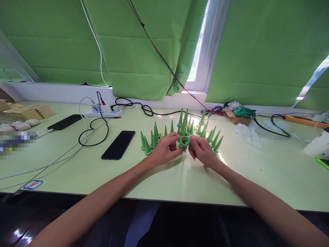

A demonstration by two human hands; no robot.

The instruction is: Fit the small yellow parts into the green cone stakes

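Note:
A green round cap-like part (184,141) is held up between my hands, its open ringed end turned toward me. My left hand (166,148) grips its left side between thumb and fingers. At its right edge, my right hand (202,149) has its fingers pinched together; whether anything small is between them is hidden. Behind and beside my hands, several green pointed cones (146,145) stand upright on the pale green table (159,181), in groups to the left, middle and right.
Left of the cones lies a black phone (118,145). Farther left are a black slab (67,122), cables and a power strip (104,111). An open cardboard box (238,118) and clear plastic bags (248,135) lie at the back right.

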